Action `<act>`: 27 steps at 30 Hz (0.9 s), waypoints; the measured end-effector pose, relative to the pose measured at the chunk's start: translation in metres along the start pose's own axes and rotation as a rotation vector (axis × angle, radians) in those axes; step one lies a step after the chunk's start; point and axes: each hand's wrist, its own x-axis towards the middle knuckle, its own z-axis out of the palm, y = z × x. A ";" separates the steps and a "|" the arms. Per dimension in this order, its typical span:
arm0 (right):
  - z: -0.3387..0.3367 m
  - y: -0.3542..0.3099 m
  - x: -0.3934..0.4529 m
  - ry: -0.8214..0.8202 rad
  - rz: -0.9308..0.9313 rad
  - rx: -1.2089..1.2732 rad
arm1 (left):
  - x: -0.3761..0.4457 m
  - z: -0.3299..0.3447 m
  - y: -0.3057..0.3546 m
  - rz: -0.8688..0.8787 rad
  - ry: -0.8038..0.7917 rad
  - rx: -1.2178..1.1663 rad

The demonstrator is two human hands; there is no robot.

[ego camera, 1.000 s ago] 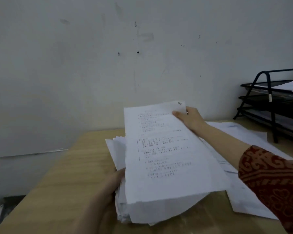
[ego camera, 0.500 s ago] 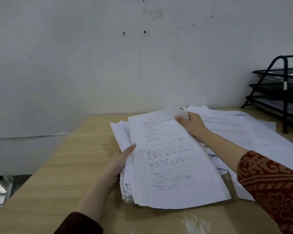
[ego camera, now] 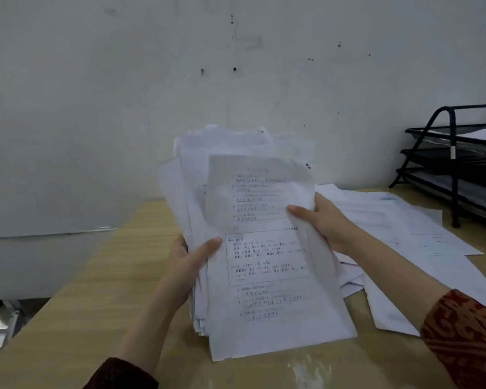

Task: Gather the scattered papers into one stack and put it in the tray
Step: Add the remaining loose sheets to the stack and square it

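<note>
Stack (ego camera: 267, 262) of papers stands tilted at the middle of the table (ego camera: 76, 304), with its upper edges blurred. The left hand (ego camera: 191, 259) grips its left edge and the right hand (ego camera: 320, 220) pinches its right edge, thumbs on the front. The sheets look thin, limp and slippery, so I think both long edges are the best hold. More papers (ego camera: 399, 220) lie at 3 o'clock, and the tray (ego camera: 460, 164) stands at 2 o'clock against the wall.
</note>
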 end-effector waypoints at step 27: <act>0.013 -0.077 -0.031 0.113 -0.353 0.025 | 0.004 0.027 0.065 0.487 0.196 0.113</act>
